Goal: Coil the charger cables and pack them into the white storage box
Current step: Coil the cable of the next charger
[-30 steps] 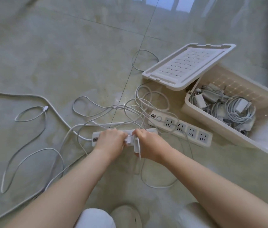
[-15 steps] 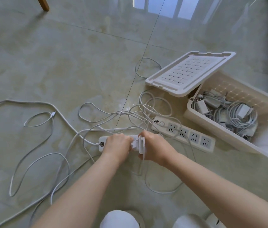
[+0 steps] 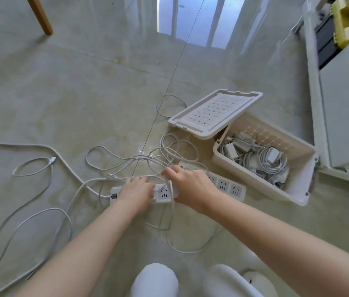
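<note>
Glossy pale floor tiles (image 3: 83, 93) all round, with window glare at the top. Strewn across them in loose loops and one tangle, white charger cables (image 3: 41, 215), not yet coiled. Left hand (image 3: 136, 190) down on the near power strip (image 3: 165, 192), fingers curled over its body, holding it flat on the tiles. Right hand (image 3: 190, 185) at that strip's right end, fingers bent and gripping strands of the tangle just above the sockets; plug inside the palm or not, cannot tell. Behind the right hand, a second power strip (image 3: 227, 186), lying just beside the white storage box (image 3: 280, 136). Box open on the floor to the right, lid (image 3: 214, 113) tilted and propped on its left rim. Inside, coiled chargers (image 3: 270, 161) heaped together. Further back, a wooden leg (image 3: 39, 16) top left and a white cabinet (image 3: 344, 116) along the right edge.
</note>
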